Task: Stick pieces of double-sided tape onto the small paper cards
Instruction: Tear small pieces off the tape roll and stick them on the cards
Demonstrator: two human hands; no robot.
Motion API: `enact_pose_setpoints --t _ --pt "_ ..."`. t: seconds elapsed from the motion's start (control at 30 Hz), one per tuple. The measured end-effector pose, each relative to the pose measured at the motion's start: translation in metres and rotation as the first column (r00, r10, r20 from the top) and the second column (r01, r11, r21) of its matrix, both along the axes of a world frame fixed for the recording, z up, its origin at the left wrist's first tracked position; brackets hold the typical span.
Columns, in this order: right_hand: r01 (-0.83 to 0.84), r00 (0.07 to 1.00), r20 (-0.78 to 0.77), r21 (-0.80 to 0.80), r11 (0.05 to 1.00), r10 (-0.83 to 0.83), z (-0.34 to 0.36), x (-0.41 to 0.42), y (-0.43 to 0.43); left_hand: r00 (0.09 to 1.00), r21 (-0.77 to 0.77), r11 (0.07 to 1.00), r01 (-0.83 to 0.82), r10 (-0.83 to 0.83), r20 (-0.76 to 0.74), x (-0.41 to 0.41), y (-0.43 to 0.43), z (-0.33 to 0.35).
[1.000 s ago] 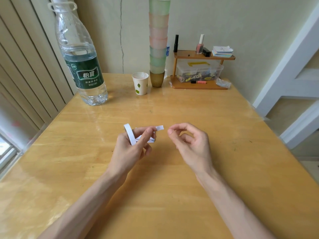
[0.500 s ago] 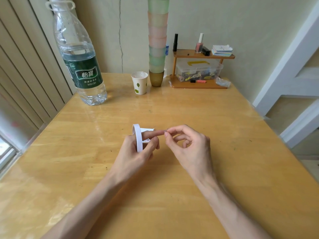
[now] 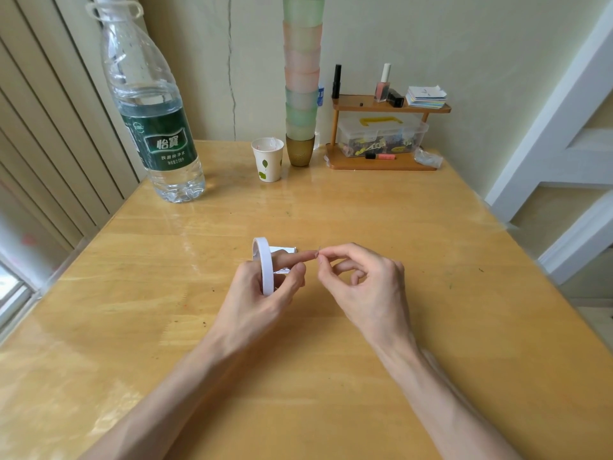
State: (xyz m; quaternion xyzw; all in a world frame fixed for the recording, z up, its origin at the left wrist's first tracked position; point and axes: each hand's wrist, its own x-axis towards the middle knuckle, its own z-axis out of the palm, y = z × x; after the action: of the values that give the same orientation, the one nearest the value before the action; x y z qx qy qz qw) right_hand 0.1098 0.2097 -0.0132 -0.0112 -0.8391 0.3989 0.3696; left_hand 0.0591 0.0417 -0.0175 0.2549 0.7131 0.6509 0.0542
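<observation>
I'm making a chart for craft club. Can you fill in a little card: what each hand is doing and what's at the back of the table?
Left hand: grips the tape roll upright, small white cards tucked behind it
Right hand: thumb and forefinger pinch at the left forefinger's tip; what they pinch is too small to tell
Back of table: water bottle, paper cup, tall stack of cups
</observation>
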Motion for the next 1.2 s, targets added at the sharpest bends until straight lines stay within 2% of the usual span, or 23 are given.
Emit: enact_pose_setpoints --t 0.77,1.2 --pt "-0.049 0.999 -0.004 -0.070 0.996 0.048 -0.0056 -0.0038 0.0037 1.000 -0.010 1.000 0.025 -0.025 -0.011 0.0017 0.0008 0.0016" --pt "-0.035 0.999 0.014 -0.097 0.995 0.036 -0.0029 -0.0022 0.0025 0.998 -0.100 0.995 0.010 -0.016 -0.065 0.0042 0.0017 0.0021"
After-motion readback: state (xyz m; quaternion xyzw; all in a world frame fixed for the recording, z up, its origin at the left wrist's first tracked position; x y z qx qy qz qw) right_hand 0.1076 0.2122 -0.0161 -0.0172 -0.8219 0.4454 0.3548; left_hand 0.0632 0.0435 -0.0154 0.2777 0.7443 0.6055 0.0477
